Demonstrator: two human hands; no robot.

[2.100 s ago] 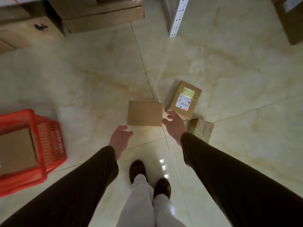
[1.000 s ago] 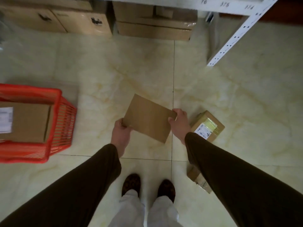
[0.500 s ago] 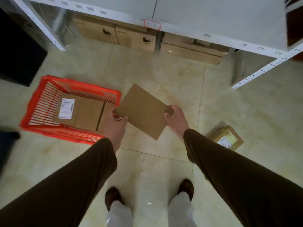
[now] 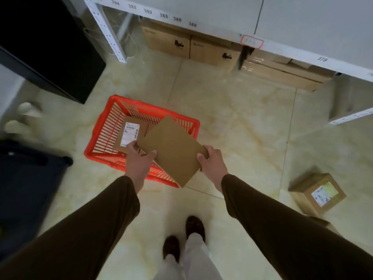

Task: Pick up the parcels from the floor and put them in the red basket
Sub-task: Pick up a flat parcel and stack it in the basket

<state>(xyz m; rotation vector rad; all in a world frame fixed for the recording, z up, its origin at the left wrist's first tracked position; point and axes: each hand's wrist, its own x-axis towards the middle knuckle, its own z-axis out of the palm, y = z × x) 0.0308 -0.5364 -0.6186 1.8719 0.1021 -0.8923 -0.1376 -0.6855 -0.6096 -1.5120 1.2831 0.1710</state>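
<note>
A flat brown cardboard parcel (image 4: 173,150) is held over the near right corner of the red basket (image 4: 105,126), which stands on the floor. My left hand (image 4: 139,160) grips the parcel's left edge and my right hand (image 4: 212,160) grips its right edge. Inside the basket lies a brown box with a white label (image 4: 131,134). On the floor at the right lies another labelled cardboard box (image 4: 319,195), and a corner of a further box (image 4: 325,225) shows behind my right sleeve.
White metal shelving (image 4: 201,19) with numbered tags runs across the back, with cardboard cartons (image 4: 214,49) stored beneath it. A black cabinet (image 4: 46,43) stands at the left and a dark bin (image 4: 26,188) sits at the near left. My feet (image 4: 183,237) stand below.
Both hands took the flat parcel off the floor and carried it left. It now hangs over the red basket's near corner, and the view has swung towards the basket.
</note>
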